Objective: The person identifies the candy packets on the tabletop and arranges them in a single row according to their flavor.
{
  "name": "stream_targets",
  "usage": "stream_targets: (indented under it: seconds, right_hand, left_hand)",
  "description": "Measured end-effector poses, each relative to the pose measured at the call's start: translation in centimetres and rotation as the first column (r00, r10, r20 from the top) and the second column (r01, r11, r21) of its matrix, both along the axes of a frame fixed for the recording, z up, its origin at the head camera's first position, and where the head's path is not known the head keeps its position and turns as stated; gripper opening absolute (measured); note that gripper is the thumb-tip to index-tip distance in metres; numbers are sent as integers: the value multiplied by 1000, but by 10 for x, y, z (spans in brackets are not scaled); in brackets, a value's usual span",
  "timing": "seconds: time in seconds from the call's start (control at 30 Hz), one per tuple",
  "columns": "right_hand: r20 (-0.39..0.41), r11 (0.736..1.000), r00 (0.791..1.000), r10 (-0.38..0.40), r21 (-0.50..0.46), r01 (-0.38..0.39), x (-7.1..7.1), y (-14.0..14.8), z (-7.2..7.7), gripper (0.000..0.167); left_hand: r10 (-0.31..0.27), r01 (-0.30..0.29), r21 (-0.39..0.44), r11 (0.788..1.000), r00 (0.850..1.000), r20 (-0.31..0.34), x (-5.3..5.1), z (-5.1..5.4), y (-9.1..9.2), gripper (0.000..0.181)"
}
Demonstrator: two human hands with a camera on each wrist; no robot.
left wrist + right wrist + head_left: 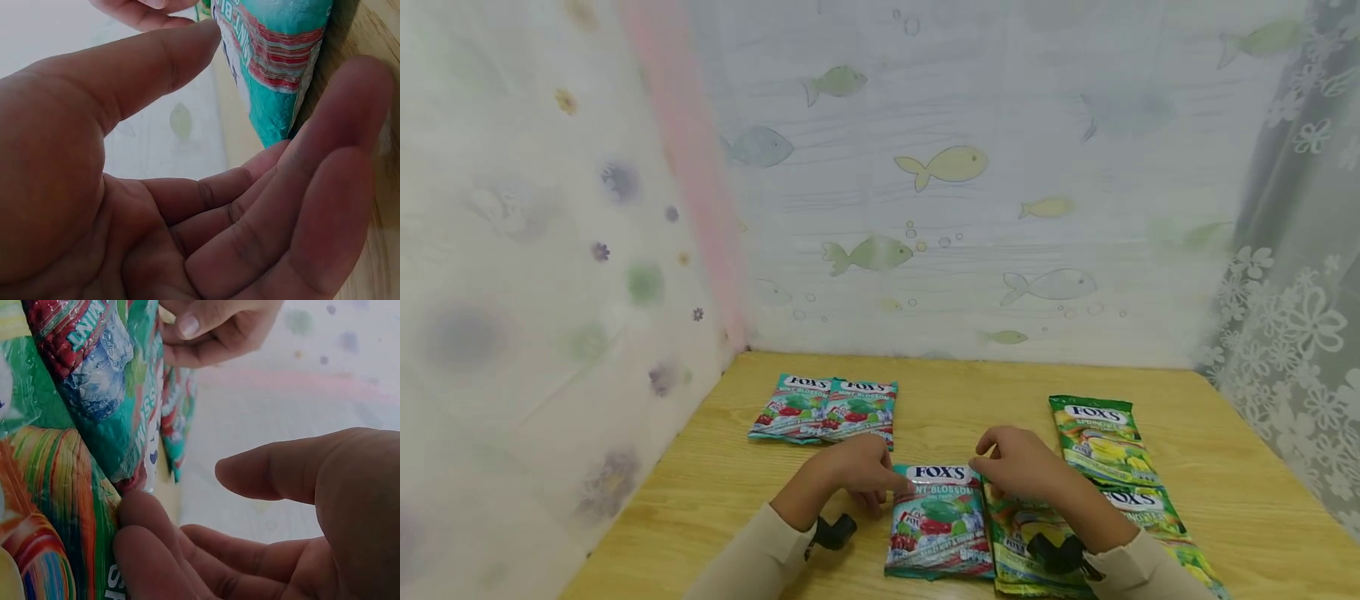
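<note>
A teal Fox's Mint Blossom candy bag lies face up between the two hands. At its upper left edge is my left hand; in the left wrist view its thumb reaches the bag's face while the loosely bent fingers lie beside the corner. My right hand hovers by the bag's upper right corner, over a yellow-green Fox's bag. The right wrist view shows its thumb apart from the fingers, with fingertips at the bags' top edges.
Two more Mint Blossom bags overlap at the back left of the wooden table. On the right, green-yellow Fox's bags lie in a column. Fish-patterned curtain and flowered cloth border the table.
</note>
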State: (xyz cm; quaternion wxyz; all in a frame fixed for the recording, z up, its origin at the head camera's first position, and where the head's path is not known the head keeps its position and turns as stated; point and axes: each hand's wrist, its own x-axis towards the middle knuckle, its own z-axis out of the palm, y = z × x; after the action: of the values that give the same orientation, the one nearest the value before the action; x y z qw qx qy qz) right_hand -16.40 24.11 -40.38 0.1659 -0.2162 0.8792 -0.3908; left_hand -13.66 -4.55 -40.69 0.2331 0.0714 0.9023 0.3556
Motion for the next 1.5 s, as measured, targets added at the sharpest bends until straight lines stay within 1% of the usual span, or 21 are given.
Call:
stream_targets:
  seconds: [0.17,0.3,0.43,0.5,0.57,0.67,0.83,0.93,1.17,1.3,1.5]
  right_hand:
    - [89,999,996,11,-43,-8,3,-1,-1,30]
    - [108,999,994,35,-40,-31,2,0,-5,26]
    - [125,997,990,71,-41,-67,0,1,-6,28]
    - [136,996,987,84,-43,-79,0,0,-7,29]
    - [145,995,985,97,-42,-92,0,-1,-7,30]
    - [151,994,983,106,-36,-102,-1,-2,-8,36]
    - [156,991,978,137,-35,-133,-1,-2,-10,69]
    - [159,986,973,167,-43,-163,0,0,-10,79]
    - [188,980,963,196,-85,-183,4,0,-8,83]
    - [206,978,958,200,-99,-183,4,1,-9,83]
    - [182,979,963,197,-94,-182,1,0,-9,80]
  left_hand:
    - [-14,14,-6,1000,1000,10,0,-3,1,37]
    - [-33,33,2,999,999,30,-1,-4,1,42]
    - [-38,37,21,999,998,46,0,-5,1,48]
    - [-30,28,37,999,998,54,1,-5,1,50]
    - [-33,31,41,999,998,55,1,-5,2,50]
    - [-43,38,65,997,997,72,1,-3,2,47]
    - [-69,57,115,992,992,104,0,-3,2,44]
    - [-74,57,134,989,989,128,-1,-5,2,45]
    - [-82,56,158,986,984,160,1,-5,3,36]
    - [-81,54,156,986,982,171,2,-5,4,39]
    - [-79,51,165,985,983,167,2,-3,4,37]
